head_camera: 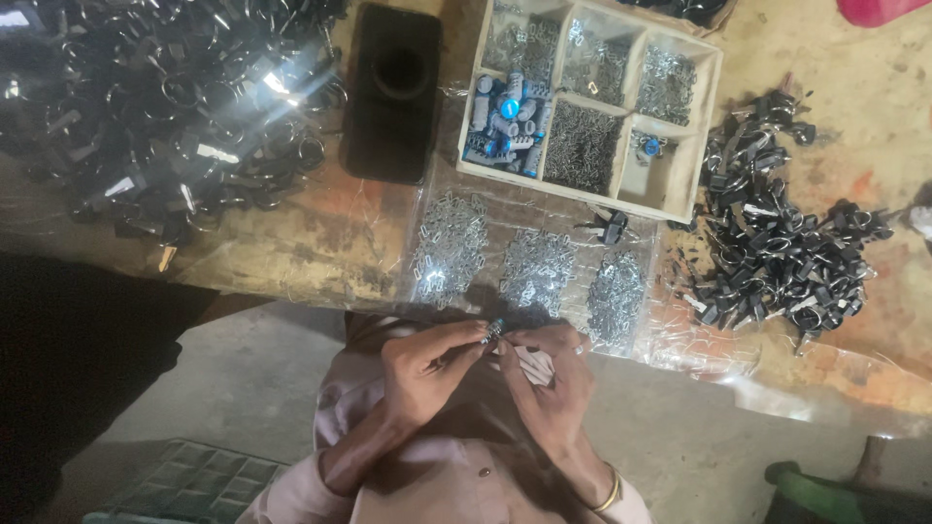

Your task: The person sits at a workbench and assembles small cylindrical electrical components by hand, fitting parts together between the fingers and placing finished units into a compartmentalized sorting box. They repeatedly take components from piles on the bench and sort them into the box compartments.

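While the left hand [427, 369] and right hand [553, 383] met just below the table edge, their fingertips pinched one small, glinting metal part [495, 331] between them; three heaps of silvery clips [537, 272] lay on crinkled clear plastic [718, 354]; a wooden compartment tray [695, 126] held blue-capped cylinders [510, 121]; tangled black pieces [777, 252] were piled nearby.
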A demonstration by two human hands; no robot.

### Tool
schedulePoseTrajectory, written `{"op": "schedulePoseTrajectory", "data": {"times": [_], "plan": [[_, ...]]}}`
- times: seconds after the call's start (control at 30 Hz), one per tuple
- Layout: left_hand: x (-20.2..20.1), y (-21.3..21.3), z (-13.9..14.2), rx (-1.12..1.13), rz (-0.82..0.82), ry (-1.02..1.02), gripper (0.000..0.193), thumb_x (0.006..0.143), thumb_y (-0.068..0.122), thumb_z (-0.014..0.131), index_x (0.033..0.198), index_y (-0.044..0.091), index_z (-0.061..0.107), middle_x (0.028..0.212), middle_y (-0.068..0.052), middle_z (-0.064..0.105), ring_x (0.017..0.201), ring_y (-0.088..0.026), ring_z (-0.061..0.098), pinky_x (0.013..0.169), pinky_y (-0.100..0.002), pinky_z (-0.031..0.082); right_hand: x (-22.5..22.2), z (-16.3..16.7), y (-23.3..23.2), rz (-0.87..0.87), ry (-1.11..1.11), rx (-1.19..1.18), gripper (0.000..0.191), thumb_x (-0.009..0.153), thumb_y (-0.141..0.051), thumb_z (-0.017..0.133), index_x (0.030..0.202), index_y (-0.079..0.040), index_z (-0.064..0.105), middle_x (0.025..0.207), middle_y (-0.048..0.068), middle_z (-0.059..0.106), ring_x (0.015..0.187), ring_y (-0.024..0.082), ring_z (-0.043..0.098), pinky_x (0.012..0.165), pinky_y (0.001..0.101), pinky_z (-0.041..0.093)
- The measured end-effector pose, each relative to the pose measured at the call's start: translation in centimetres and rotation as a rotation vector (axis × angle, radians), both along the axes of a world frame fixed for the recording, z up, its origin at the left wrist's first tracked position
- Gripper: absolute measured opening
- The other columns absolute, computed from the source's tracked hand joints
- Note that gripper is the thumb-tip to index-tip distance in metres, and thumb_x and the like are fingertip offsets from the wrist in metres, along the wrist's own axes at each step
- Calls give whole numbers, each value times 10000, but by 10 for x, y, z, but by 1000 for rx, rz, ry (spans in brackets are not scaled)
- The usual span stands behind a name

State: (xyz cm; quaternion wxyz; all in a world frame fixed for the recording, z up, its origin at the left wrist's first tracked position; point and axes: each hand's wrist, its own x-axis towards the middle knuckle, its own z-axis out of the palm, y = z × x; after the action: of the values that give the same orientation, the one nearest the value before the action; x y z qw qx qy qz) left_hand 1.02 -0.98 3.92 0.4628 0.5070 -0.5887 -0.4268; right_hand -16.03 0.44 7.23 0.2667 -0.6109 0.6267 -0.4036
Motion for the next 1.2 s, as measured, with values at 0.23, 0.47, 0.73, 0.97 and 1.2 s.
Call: {"op": "schedulePoseTrajectory", "data": {"times": [0.23,0.47,0.73,0.97,1.2], "plan": [[4,-3,5,-171,-53,-98,227,839,-45,801,1054,18,763,1093,-123,787,970,-219,804,778,-259,652,-13,7,-8,128,81,39,238,796,-110,871,950,-85,691,894,16,725,772,164,671,796,334,488],[36,8,17,-128,182,-75,194,819,1,846,990,26,759,1042,-130,791,936,-193,800,792,-280,660,8,15,-36,276,246,-155,290,766,-209,897,1035,-222,790,1092,-23,650,1079,202,574,971,388,387],[57,15,13,-82,372,-58,254,801,-23,860,1027,15,749,1074,-163,784,925,-162,782,641,-201,599,29,13,-41,395,486,-248,435,736,-179,844,1158,-241,759,1380,38,586,1305,310,465,1090,524,271],[37,14,2,71,273,6,233,762,-59,880,970,-8,789,1036,-172,821,744,-161,741,531,-214,486,-2,-6,-30,275,221,-208,288,801,-24,808,1034,-151,697,1115,-55,699,1069,182,625,1031,435,318],[9,7,-6,23,29,217,205,868,-87,782,1063,-51,732,1125,-181,774,975,-203,791,787,-276,663,-28,-1,-16,-43,320,-222,269,885,96,724,1097,-69,721,1053,40,733,945,209,649,925,338,420]]}}
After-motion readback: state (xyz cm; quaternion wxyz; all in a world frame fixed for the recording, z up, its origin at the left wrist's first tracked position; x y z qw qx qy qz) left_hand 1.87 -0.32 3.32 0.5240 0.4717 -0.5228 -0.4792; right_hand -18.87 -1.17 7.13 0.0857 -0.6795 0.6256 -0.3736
